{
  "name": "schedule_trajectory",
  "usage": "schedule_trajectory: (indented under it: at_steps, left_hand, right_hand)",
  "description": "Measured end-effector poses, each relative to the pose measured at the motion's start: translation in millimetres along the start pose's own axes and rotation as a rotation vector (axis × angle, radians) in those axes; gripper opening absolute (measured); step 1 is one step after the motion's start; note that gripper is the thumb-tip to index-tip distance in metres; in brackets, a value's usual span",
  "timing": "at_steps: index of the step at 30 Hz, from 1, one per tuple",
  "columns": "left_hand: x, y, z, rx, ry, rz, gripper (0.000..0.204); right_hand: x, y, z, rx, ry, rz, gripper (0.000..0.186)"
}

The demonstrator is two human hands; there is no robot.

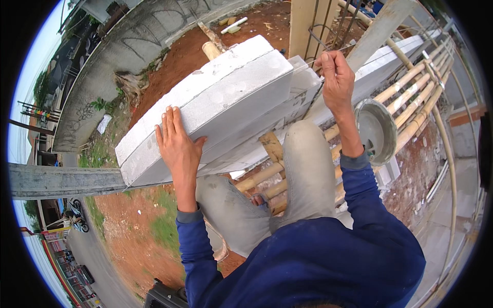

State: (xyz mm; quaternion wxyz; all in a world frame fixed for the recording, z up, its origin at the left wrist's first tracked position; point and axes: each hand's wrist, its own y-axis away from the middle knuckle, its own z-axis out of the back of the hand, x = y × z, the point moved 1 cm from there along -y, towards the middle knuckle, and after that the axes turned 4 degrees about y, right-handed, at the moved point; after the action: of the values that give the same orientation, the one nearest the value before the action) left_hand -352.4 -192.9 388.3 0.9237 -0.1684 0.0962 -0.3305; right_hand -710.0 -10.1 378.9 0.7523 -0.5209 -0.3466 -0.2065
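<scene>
Grey-white and chalky, a large lightweight concrete block point(215, 97) lies on top of the unfinished wall point(308, 82), tilted across it. Left hand point(177, 146) lies flat on the block's near face, fingers spread, gripping nothing. Right hand point(336, 77) is raised just past the block's far end, fingers pinched shut on a thin string point(314, 61). Below the block, bamboo scaffold poles point(405, 97) carry a round mortar pan point(377, 131).
</scene>
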Motion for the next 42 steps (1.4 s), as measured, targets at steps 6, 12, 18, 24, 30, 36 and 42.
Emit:
schedule_trajectory:
  at_steps: [6, 12, 18, 24, 30, 36, 42]
  left_hand:
    - [-2.9, -1.5, 2.2, 0.006, -0.008, -0.015, 0.117]
    - [-2.2, -0.6, 3.1, 0.011, -0.015, -0.018, 0.117]
    - [4.3, 0.5, -0.7, -0.008, 0.041, -0.011, 0.118]
    - [7.7, 3.8, -6.2, -0.05, 0.095, 0.004, 0.118]
    - [8.1, 3.5, -5.9, -0.063, 0.092, -0.006, 0.116]
    - [7.6, 3.2, -4.9, -0.044, 0.112, 0.01, 0.114]
    - [9.1, 4.2, -8.0, -0.081, 0.125, -0.011, 0.113]
  right_hand:
    - [-113.6, 273.4, 89.8, 0.501, 0.623, -0.662, 0.035]
    - [-182.9, 452.7, 145.2, 0.656, 1.145, -0.873, 0.031]
    - [-172.3, 438.2, 154.6, 0.391, 0.766, -0.679, 0.028]
    - [-46.7, 258.0, 135.2, 0.222, -0.118, -0.774, 0.027]
    - [105.8, 95.3, 41.8, 0.472, -0.113, -0.443, 0.03]
    - [149.2, 64.8, 6.3, 1.016, 0.446, -0.289, 0.029]
    - [160.0, 61.9, 0.4, 0.926, 0.179, -0.167, 0.031]
